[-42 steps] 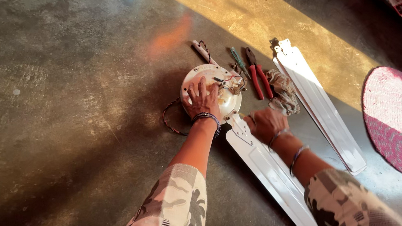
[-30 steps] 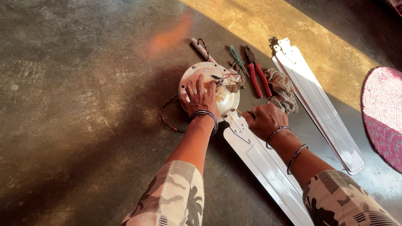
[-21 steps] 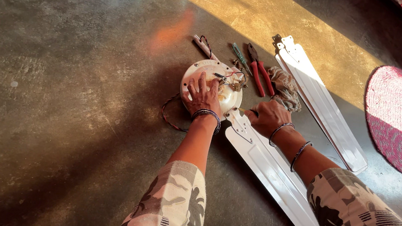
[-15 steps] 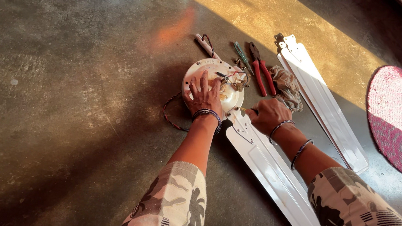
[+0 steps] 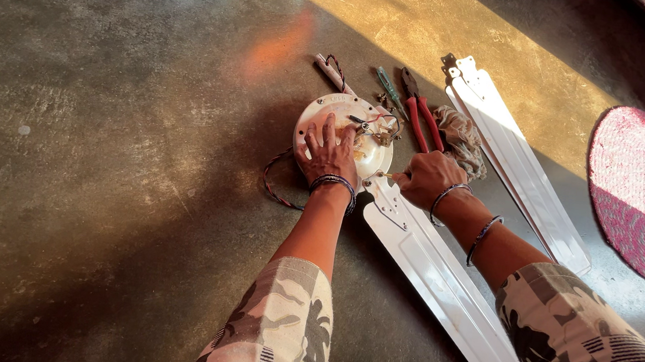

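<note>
White metal is filling the middle of the view: a round fan motor housing (image 5: 344, 131) is lying on the concrete floor (image 5: 99, 181), and the left hand (image 5: 329, 154) is pressing flat on it, fingers spread and released, gripping nothing. Compared with a second ago, both hands are sitting in nearly the same spots; only the view is drifting slightly, so the work at the joint is continuing rather than finishing. The right hand (image 5: 427, 178) is clenched around a thin tool, probably a screwdriver (image 5: 384, 176), whose tip is pointing at 9 o'clock toward the bracket of the fan blade (image 5: 440, 277). That blade is stretching away from the housing toward 5 o'clock. At 1 o'clock from the housing, red-handled pliers (image 5: 425, 116), a green-handled screwdriver (image 5: 388, 88) and a bundle of cloth (image 5: 462, 140) are lying close together. Two more loose blades (image 5: 517, 157) are resting at 2 o'clock, with a pink round mat (image 5: 644, 195) farther at 3 o'clock. A twisted wire (image 5: 278, 188) is looping out at 8 o'clock, just beside the left wrist.
</note>
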